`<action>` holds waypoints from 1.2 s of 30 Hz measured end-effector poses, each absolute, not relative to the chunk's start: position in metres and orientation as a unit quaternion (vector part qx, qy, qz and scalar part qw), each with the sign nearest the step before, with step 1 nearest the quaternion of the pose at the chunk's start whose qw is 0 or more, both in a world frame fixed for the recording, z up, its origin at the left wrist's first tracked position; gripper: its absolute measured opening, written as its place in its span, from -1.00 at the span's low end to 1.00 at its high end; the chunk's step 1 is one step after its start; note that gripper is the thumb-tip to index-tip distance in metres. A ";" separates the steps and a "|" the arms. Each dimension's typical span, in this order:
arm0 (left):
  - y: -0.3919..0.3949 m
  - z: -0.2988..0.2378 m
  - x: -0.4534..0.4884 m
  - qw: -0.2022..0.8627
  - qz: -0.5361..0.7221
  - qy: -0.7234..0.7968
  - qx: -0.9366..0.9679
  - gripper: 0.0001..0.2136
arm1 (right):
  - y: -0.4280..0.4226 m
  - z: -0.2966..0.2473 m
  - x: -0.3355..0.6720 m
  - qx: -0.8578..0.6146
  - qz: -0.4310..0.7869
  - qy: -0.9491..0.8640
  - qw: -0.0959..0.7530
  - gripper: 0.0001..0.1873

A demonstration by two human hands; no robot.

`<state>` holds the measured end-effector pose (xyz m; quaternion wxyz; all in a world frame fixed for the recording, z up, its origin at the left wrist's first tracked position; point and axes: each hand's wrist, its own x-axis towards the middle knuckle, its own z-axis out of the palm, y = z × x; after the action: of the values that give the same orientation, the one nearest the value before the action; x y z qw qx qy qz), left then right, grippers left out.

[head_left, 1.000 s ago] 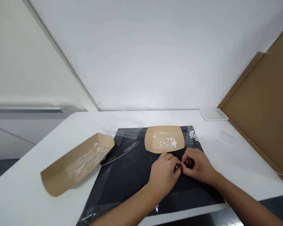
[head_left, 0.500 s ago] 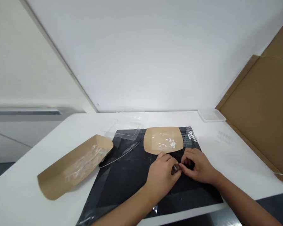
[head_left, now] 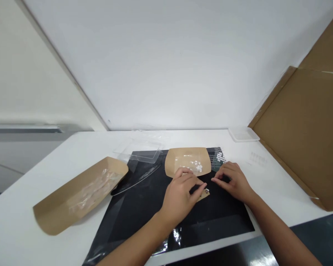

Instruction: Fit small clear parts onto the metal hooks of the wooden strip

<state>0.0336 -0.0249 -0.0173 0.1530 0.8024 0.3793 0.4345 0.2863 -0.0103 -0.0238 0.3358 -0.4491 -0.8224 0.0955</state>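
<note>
My left hand hovers over the black mat, its thumb and index fingertips pinched together; anything between them is too small to make out. Below that pinch a small tan piece with a tiny dark and white part on it lies on the mat, partly covered by my hand. To the right, my right hand has thumb and forefinger closed to a point, with their contents unclear. Just beyond both hands stands a brown paper tray with small white pieces in it.
The black mat covers the table's middle. At left lies a long brown paper tray with clear plastic bags. Clear sheets, white dots on a sheet and a shallow plastic container are behind. Cardboard stands right.
My hands have come apart. The small brown piece, earlier held between my fingers, now shows under my left hand on the mat. The view has shifted slightly.
</note>
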 end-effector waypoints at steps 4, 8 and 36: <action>-0.014 -0.014 0.024 0.108 0.461 0.373 0.798 -0.90 | -0.007 -0.026 0.290 -0.437 0.101 -0.821 0.354 -0.85; -0.005 -0.013 0.016 0.080 0.476 0.368 0.795 -0.91 | -0.004 -0.029 0.292 -0.399 0.116 -0.833 0.365 -0.92; 0.005 -0.030 0.010 0.104 0.429 0.353 0.825 -0.42 | -0.020 -0.026 0.280 -0.375 0.300 -0.836 0.266 -0.80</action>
<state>0.0104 0.0048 -0.0300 0.1041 0.8252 0.3528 0.4287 0.2796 -0.0204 -0.0265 0.2657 -0.3749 -0.8358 0.3004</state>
